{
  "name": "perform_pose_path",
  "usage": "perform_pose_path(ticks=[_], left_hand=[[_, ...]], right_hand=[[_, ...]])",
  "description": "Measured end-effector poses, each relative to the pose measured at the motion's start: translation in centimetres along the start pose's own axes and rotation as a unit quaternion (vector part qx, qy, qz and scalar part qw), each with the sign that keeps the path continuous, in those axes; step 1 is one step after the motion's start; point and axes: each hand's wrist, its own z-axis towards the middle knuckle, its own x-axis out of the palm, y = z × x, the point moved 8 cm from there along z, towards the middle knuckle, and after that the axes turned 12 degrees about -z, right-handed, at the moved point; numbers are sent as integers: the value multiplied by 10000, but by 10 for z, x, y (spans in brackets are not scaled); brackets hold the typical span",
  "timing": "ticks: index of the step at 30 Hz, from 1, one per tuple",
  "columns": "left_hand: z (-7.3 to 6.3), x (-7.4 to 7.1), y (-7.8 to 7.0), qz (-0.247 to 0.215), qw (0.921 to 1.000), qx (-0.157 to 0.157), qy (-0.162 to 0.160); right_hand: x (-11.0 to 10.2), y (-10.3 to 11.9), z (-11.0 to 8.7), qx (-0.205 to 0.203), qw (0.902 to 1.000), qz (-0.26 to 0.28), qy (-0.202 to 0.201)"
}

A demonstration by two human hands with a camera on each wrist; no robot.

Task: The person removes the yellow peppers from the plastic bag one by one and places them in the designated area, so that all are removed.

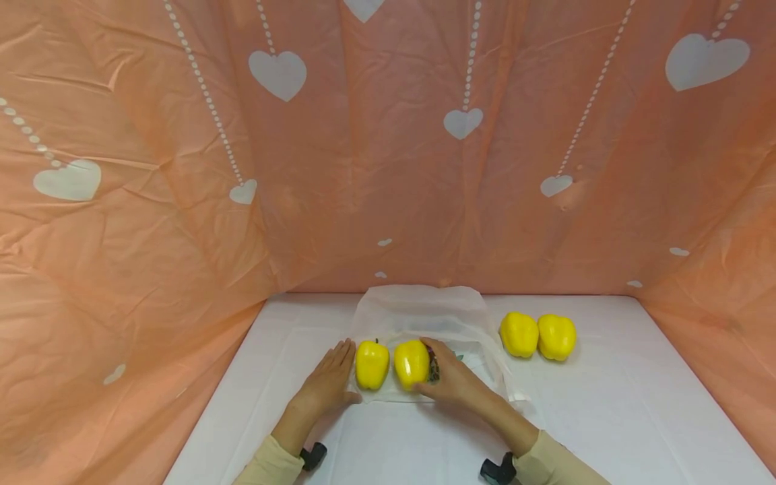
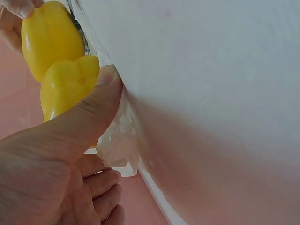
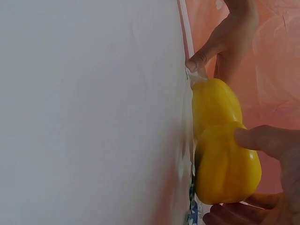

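Two yellow bell peppers lie side by side on a translucent plastic bag (image 1: 424,311) with a dark printed pattern. My right hand (image 1: 456,378) grips the right-hand bell pepper (image 1: 411,365), thumb on the near side and fingers on the far side, as the right wrist view also shows. Beside the other bell pepper (image 1: 372,366), my left hand (image 1: 327,380) lies with straight fingers at the bag's left edge. In the left wrist view, the left thumb (image 2: 101,91) touches the bag's near edge. The left fingertips are partly hidden there.
Two more yellow bell peppers, one left (image 1: 519,335) and one right (image 1: 556,337), stand close together on the white table (image 1: 612,404), right of the bag. An orange curtain (image 1: 412,188) with pale hearts encloses the back and sides.
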Motion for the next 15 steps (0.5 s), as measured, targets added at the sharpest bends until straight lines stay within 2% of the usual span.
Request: perform_pose_path(ticks=[5,15], left_hand=[[1,0,1,-11,10000,-19,12],[3,2,2,-6,10000,-14,18]], right_hand=[[-8,-1,-3,-87,9997,30,-240],[-24,-8,-11,-1,9993,77,-353]])
